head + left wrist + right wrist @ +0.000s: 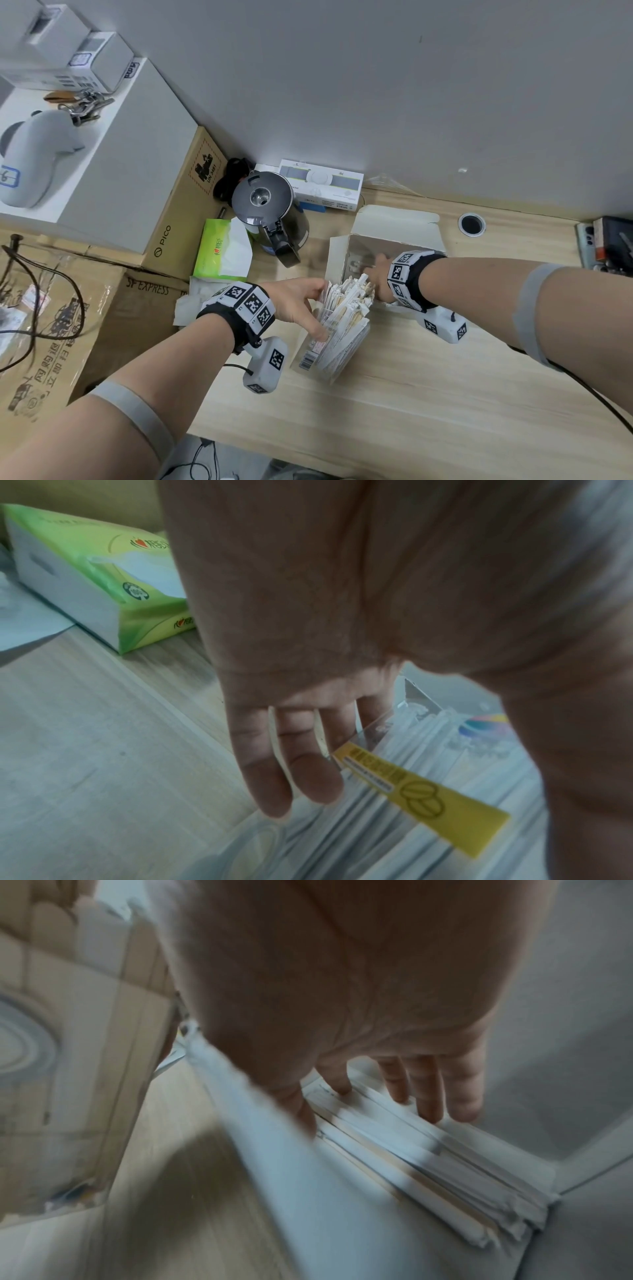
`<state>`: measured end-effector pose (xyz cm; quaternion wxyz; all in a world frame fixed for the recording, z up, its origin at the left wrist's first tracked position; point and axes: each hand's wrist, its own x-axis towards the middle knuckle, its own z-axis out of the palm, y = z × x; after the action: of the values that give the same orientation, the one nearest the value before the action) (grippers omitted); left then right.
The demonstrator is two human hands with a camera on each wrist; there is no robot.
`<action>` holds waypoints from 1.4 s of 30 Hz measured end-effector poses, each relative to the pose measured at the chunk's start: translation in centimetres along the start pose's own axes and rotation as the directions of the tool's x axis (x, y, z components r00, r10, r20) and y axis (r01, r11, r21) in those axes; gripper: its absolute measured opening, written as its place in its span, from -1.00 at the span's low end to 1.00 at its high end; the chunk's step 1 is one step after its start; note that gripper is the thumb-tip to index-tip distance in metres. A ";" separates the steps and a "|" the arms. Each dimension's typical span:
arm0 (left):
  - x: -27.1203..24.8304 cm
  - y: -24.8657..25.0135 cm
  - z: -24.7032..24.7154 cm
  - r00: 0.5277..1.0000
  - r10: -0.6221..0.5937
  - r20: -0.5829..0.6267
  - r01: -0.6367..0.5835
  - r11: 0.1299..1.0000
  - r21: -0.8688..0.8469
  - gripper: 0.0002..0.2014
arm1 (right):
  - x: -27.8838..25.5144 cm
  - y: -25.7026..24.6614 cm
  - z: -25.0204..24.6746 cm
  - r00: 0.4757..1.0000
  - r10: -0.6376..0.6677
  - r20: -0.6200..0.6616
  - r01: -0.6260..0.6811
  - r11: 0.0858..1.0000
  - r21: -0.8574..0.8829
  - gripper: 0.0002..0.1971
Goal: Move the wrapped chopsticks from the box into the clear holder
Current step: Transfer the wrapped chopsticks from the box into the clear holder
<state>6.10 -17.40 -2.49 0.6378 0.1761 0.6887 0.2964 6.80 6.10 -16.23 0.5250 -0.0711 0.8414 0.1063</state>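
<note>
Right-wrist footage shows the right hand (346, 1010) reaching into the box (383, 236), its fingers (428, 1096) nearly straight and spread, tips resting on the wrapped chopsticks (428, 1172) stacked against the box's inner wall, nothing pinched yet. Beside it the left hand (298, 301) lies with straight fingers against the side of the clear holder (346, 356), likely to steady it, since it is already crammed with wrapped sticks and leans toward the box. A green tissue pack (221, 250) and a dark kettle (267, 209) stand farther left on the wooden table (411, 411), well clear of the work.
</note>
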 end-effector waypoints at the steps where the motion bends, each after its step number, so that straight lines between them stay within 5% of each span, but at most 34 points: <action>1: 0.0 -0.1 0.0 1.000 0.000 -0.002 0.000 1.000 -0.001 -0.08 | -7.3 -1.0 -2.5 1.000 -0.015 -0.017 0.016 0.999 0.036 -0.36; 8: 0.0 0.0 0.2 1.000 0.008 0.000 -0.008 1.000 -0.015 -0.16 | -10.8 -1.4 -3.3 0.998 0.007 -0.070 0.008 0.977 0.211 -0.40; 21: 0.4 -0.2 0.2 1.000 0.009 -0.016 -0.009 1.000 0.011 -0.15 | -9.7 -1.3 -2.4 0.997 -0.007 -0.082 0.008 1.000 0.013 -0.44; 27: 0.2 0.1 0.1 1.000 -0.005 -0.006 0.005 1.000 0.009 -0.15 | -9.7 -0.4 -2.1 0.990 0.006 -0.141 0.024 0.978 0.207 -0.34; 35: 0.2 0.1 0.0 1.000 -0.007 -0.008 0.007 1.000 0.016 -0.18 | -10.4 -1.3 -3.1 0.997 0.018 -0.072 -0.017 1.000 0.023 -0.77; 42: -0.3 0.5 0.2 1.000 -0.009 -0.020 0.010 0.999 0.038 -0.15 | -10.5 -1.0 -3.2 0.993 -0.008 -0.114 0.018 0.996 0.087 -0.68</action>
<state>6.29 -17.19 -1.97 0.6291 0.1819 0.7012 0.2819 8.85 4.40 -5.50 0.4795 -0.0591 0.8734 0.0616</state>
